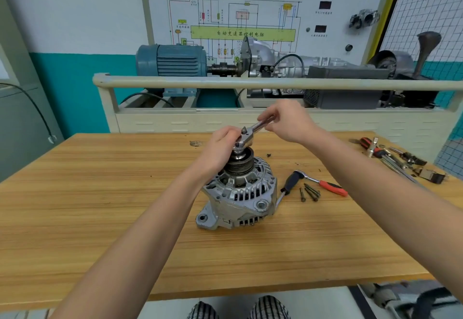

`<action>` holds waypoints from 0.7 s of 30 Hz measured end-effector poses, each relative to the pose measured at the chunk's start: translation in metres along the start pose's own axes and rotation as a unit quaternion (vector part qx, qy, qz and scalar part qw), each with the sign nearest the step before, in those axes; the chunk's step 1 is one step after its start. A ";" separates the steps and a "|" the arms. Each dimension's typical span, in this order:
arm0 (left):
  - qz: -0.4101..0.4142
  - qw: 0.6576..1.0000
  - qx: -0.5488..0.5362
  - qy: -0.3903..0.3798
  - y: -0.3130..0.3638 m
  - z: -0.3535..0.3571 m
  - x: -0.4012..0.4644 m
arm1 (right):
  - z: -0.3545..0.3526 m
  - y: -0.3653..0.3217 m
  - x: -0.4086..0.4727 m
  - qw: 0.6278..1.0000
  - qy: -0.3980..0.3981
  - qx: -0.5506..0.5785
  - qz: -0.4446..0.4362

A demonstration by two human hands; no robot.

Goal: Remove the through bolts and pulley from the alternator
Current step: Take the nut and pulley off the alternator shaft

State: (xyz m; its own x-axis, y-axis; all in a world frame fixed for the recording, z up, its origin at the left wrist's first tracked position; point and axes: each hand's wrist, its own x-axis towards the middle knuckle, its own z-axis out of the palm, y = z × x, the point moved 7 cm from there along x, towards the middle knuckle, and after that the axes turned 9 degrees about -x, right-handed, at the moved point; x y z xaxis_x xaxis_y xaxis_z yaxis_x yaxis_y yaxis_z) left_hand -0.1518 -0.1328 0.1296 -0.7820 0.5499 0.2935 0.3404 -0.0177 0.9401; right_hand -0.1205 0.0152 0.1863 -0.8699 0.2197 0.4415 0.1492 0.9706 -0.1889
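The alternator (pixel 238 194) stands on the wooden bench (pixel 100 206), near its middle, with the pulley (pixel 240 164) on top. A ratchet (pixel 246 137) sits with its head on the pulley's centre, and its handle runs up and to the right, away from the viewer. The left hand (pixel 220 148) has its fingers curled round the ratchet head and the top of the pulley, clamped there from the left side. The right hand (pixel 288 120) grips the far end of the handle, fingers wrapped together over it.

Just right of the alternator a black-handled screwdriver (pixel 288 186) lies on the bench, its tip close to the housing. Beside it lie four bolts (pixel 310 192), loose and bunched together. A second ratchet with a red grip (pixel 323 184) lies just beyond them. More tools (pixel 395 159) are scattered at the bench's far right edge. Behind the bench stands a training rig with a blue motor (pixel 172 60).
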 end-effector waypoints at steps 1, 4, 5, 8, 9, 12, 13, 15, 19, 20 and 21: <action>-0.006 1.000 -0.014 0.000 -0.001 0.001 -0.001 | 0.005 -0.002 0.005 0.999 -0.021 0.035 0.010; -0.025 0.999 -0.033 0.003 -0.007 0.000 -0.004 | 0.019 -0.018 0.012 0.979 -0.070 0.185 0.050; -0.028 0.999 -0.030 0.000 -0.009 0.000 -0.004 | 0.023 -0.027 0.014 0.968 -0.081 0.230 0.054; -0.031 0.998 -0.041 -0.043 -0.010 0.004 -0.007 | 0.036 -0.061 0.013 0.960 -0.151 0.234 0.021; -0.039 0.996 -0.056 -0.065 -0.011 0.003 -0.007 | 0.039 -0.068 0.012 0.958 -0.174 0.228 0.015; -0.064 0.982 -0.089 -0.153 -0.018 -0.004 -0.013 | 0.040 -0.077 0.013 0.948 -0.216 0.234 0.002; -0.063 0.981 -0.070 -0.168 -0.022 -0.007 -0.015 | 0.040 -0.080 0.013 0.946 -0.224 0.233 -0.003; -0.035 0.988 0.014 -0.149 -0.029 -0.013 -0.016 | 0.040 -0.085 0.014 0.950 -0.222 0.220 -0.009; 0.062 0.994 0.073 -0.046 -0.033 -0.010 -0.015 | 0.045 -0.094 0.013 0.949 -0.206 0.239 0.017; 0.070 0.995 0.062 -0.034 -0.034 -0.011 -0.015 | 0.045 -0.095 0.013 0.945 -0.209 0.251 0.018; 0.072 0.996 0.049 -0.026 -0.036 -0.012 -0.015 | 0.044 -0.097 0.012 0.941 -0.210 0.263 0.015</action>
State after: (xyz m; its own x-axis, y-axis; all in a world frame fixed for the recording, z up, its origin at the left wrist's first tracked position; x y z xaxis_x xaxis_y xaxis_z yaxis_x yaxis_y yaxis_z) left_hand -0.1586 -0.1508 0.0932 -0.6941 0.5904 0.4118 0.4984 -0.0185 0.8667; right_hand -0.1663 -0.0804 0.1716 -0.9947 0.0806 0.0633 0.0197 0.7567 -0.6535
